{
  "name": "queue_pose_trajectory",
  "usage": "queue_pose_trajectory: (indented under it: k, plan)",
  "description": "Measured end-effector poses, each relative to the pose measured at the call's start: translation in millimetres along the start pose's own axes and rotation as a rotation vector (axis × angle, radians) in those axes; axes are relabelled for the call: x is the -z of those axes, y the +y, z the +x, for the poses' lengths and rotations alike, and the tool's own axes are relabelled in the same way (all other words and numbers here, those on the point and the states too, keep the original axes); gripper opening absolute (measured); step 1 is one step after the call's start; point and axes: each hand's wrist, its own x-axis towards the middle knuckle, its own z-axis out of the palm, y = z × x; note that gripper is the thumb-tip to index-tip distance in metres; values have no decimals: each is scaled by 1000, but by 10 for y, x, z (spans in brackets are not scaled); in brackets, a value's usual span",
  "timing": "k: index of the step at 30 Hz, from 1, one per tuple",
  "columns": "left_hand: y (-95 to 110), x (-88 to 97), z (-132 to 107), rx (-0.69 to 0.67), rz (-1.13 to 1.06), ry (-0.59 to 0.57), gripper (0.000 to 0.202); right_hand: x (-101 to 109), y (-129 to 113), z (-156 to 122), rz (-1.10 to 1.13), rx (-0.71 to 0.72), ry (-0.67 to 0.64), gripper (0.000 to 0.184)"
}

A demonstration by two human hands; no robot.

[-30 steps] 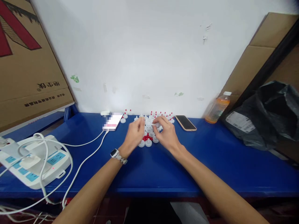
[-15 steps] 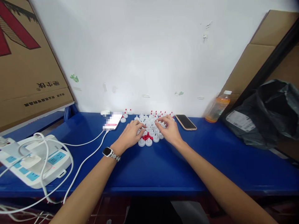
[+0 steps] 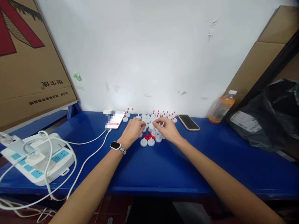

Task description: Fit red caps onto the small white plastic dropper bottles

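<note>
Between my hands lies a cluster of round white plastic nozzle caps (image 3: 151, 142), each with a short spout. A small heap of red tips (image 3: 149, 136) sits among them. My left hand (image 3: 133, 130) is at the cluster's left side, thumb and fingers pinched together; what they hold, if anything, is hidden. On the right, my right hand (image 3: 167, 128) pinches a white nozzle cap (image 3: 151, 126) that looks tilted at its fingertips. Behind the cluster stand several white caps with red tips (image 3: 167, 114) on their spouts, and a few more capped ones (image 3: 127, 114) at the back left.
A lit phone (image 3: 118, 119) on a white cable lies left of the caps. A dark-screened phone (image 3: 188, 122) lies right. Further out are a power strip (image 3: 44, 161) with tangled cables, a bottle of orange drink (image 3: 221, 107), a black plastic bag (image 3: 259, 115) and cardboard boxes (image 3: 30, 71).
The fingers of my left hand have drawn closer together. My right hand's fingertips have closed on a white nozzle cap. The whole view has shifted slightly.
</note>
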Motion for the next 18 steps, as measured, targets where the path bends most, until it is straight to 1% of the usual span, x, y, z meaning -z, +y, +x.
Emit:
queue_pose_trajectory:
  k: [5,11,14,16,18]
  plan:
    - [-60,-36,22,40,54,5,25,-81,-73,176,-133,132,-183,15]
    - [-46,-21,32,95,35,-13,26,-207,-61,349,-234,166,-411,16]
    - [-53,18,13,109,29,0,26,-255,-26,391,-286,176,-443,16]
    - [-84,56,-23,109,9,33,27,-262,-5,399,-320,157,-442,14]
    - [-138,98,-78,103,-21,27,26,-249,10,388,-327,126,-431,14]
